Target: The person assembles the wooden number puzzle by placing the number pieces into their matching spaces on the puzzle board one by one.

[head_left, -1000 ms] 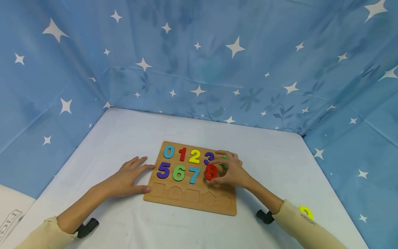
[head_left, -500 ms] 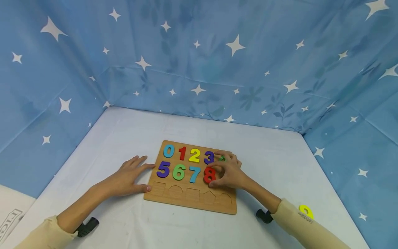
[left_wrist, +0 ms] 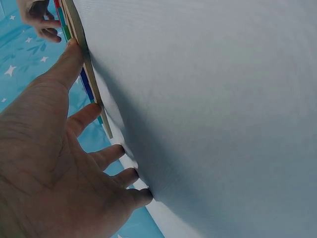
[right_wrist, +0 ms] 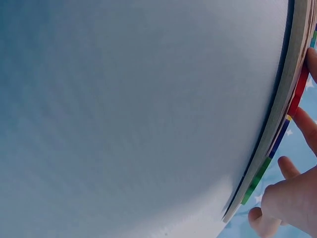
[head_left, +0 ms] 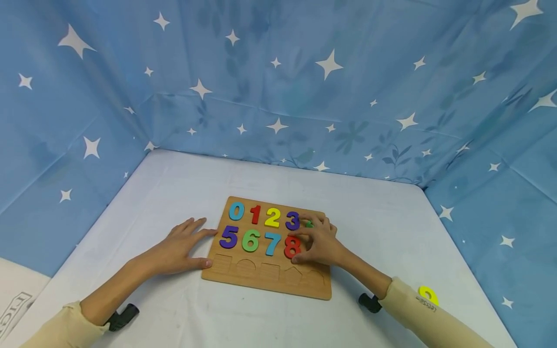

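In the head view a wooden number board (head_left: 270, 285) lies on the table, bearing colored numerals. My right hand (head_left: 324, 245) pinches the red number 8 (head_left: 292, 246) between thumb and index finger, at its place right of the blue 7 (head_left: 271, 243). The right wrist view shows those two fingers against the red piece's (right_wrist: 299, 89) edge. Behind the curled fingers, the green numeral (head_left: 309, 224) is mostly hidden. My left hand (head_left: 180, 249) lies with spread fingers at the board's left edge; thumb and index fingertip touch it, and the other fingertips rest near the cloth (left_wrist: 208, 99).
A yellow numeral (head_left: 434, 295) lies on the white table at the right, partly covered by the right sleeve. Outlined shape slots run along the board's front row. Blue star-patterned curtains (head_left: 278, 87) enclose the table at the back and sides.
My right hand has shifted slightly left and toward me, taking the red 8 down beside the 7, where it now lies level with the row. The left hand has stayed still.
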Demonstrator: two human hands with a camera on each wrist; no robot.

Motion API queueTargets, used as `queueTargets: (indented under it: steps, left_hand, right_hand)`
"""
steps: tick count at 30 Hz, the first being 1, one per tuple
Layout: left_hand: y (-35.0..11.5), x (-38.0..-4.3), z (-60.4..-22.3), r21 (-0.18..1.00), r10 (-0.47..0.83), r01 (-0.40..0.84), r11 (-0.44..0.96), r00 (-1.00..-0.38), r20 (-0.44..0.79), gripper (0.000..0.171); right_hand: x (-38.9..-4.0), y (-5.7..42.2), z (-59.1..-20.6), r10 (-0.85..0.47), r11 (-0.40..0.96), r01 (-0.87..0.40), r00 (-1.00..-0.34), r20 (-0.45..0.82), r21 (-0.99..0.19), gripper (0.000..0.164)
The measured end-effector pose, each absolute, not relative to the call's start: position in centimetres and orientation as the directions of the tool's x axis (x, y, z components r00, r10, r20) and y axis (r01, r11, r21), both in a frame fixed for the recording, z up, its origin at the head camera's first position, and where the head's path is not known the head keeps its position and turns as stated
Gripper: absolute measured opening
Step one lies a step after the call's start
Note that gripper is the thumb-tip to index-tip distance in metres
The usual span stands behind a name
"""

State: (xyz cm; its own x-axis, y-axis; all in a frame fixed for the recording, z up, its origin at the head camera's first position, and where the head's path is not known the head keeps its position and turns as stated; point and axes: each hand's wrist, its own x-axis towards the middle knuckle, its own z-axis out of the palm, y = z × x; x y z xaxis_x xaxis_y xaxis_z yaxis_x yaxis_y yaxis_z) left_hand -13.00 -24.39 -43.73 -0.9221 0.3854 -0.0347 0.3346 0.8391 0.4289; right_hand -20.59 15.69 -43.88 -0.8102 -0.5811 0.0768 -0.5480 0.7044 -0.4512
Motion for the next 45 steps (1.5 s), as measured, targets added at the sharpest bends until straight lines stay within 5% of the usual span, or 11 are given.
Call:
queueTargets:
  steps: [23, 33, 45]
  left_hand:
    - [-24.2, -13.0, -43.7, 0.438, 0.395, 0.343, 0.831, -0.918, -0.030, 0.080]
    - [-24.4, -13.1, -43.8, 0.430, 0.401, 0.358, 0.829, -0.916, -0.010, 0.080]
    - [-24.4, -12.9, -43.6, 0.426, 0.405, 0.365, 0.828, -0.914, -0.004, 0.080]
  right_hand:
    - [-20.8, 17.6, -41.8, -0.565, 0.694, -0.513, -0.823, 0.058, -0.505, 0.076]
    - [-20.0, 25.9, -38.3, -0.461, 0.771, -0.419, -0.887, 0.034, -0.480, 0.077]
    - [-13.6, 39.0, -39.3, -0.415, 0.823, -0.357, -0.909, -0.038, -0.442, 0.072]
